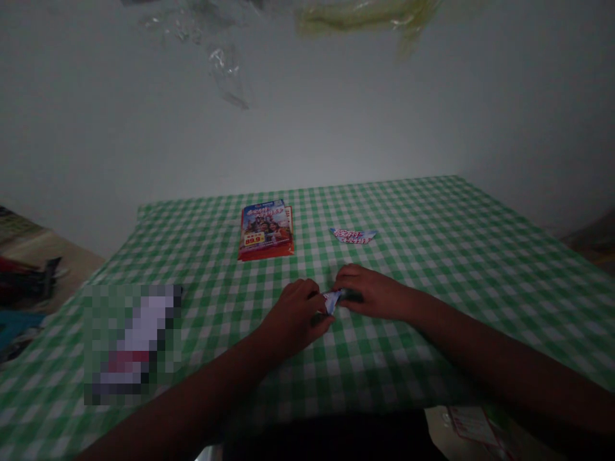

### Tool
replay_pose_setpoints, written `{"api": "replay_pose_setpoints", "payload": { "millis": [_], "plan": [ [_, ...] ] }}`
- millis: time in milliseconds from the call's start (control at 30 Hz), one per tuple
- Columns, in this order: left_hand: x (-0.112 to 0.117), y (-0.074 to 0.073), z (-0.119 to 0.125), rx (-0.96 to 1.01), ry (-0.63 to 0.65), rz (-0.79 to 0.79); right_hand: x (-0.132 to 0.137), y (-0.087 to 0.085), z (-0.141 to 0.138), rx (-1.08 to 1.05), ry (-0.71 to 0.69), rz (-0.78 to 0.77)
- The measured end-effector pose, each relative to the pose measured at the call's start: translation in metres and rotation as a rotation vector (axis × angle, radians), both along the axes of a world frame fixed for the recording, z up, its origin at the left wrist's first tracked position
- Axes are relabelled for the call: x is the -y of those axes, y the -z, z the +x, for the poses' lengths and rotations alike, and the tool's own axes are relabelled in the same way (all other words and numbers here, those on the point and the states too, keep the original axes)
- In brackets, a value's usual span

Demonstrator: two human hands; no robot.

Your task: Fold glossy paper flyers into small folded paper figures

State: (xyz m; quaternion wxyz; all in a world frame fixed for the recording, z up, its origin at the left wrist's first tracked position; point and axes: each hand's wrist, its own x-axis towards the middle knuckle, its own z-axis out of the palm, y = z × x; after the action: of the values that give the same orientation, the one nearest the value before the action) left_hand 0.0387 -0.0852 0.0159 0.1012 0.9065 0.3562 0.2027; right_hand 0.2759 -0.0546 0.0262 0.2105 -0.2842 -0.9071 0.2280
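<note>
A small folded piece of printed paper (330, 301), white and blue with some red, is between my hands near the front of the table. My left hand (298, 314) is closed on its left side, thumb and fingers pinching it. At its right end my right hand (368, 292) has its fingers curled in and gripping the edge. The fingers cover much of the paper, so its full shape is hidden. Beyond my right hand lies a boat-shaped printed paper piece (354, 236) with red lettering, touched by neither hand.
A stack of printed flyers (266, 232) lies towards the back, left of centre. At the left of the green checked tablecloth (408, 211) is a pixelated long object (141, 336). A white wall (307, 128) with peeling tape (365, 18) rises behind the table.
</note>
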Motion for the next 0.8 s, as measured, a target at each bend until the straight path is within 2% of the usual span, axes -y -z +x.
{"api": "replay_pose_setpoints", "payload": {
  "millis": [267,467,700,800],
  "plan": [
    [-0.004,-0.009,-0.004,-0.076,-0.021,0.013,-0.011,0.009,0.004,-0.027,0.028,0.052],
    [-0.005,-0.008,-0.005,-0.065,0.001,-0.007,-0.011,0.010,0.001,0.038,0.038,0.155],
    [-0.009,-0.008,-0.004,-0.013,0.014,-0.057,-0.003,0.016,-0.011,0.223,0.223,0.362],
    [-0.010,-0.007,-0.003,0.013,0.003,-0.055,-0.004,0.016,-0.013,0.268,0.266,0.395]
  ]
}}
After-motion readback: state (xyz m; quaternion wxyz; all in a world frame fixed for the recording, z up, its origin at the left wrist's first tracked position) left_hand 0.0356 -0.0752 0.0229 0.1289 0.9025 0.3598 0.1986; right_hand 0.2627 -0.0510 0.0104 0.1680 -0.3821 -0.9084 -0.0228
